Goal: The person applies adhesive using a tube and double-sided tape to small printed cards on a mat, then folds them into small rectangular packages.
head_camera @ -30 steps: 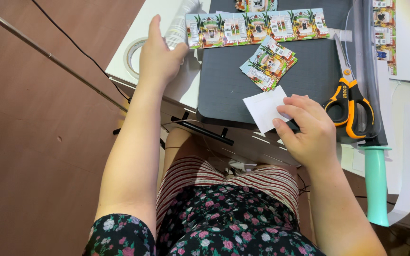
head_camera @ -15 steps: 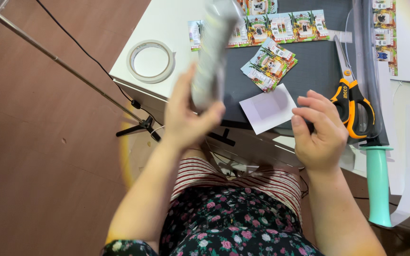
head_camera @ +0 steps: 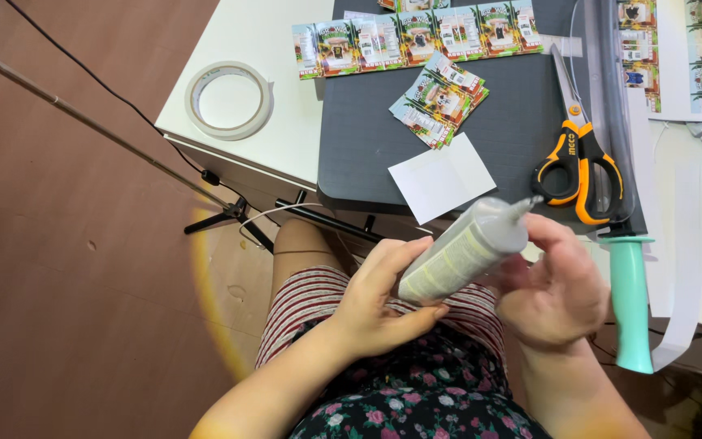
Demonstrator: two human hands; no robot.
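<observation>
Both hands have come together over my lap, near the dark grey cutting mat (head_camera: 383, 146); my left hand (head_camera: 379, 297) now grips the translucent glue bottle (head_camera: 465, 248), lifted off the table; my right hand (head_camera: 554, 293) curls loosely at its nozzle; white paper square (head_camera: 442, 177) lies just beyond.

Bright, even overhead light; the white table (head_camera: 270, 89) is near blown out and shadows under the scissors (head_camera: 576, 154) are soft and short. A faint yellow flare arc curves across the brown floor (head_camera: 75, 268) on the near left (lens artifact). Focus is sharp mid-frame, with mild wide-angle stretch at the edges.
</observation>
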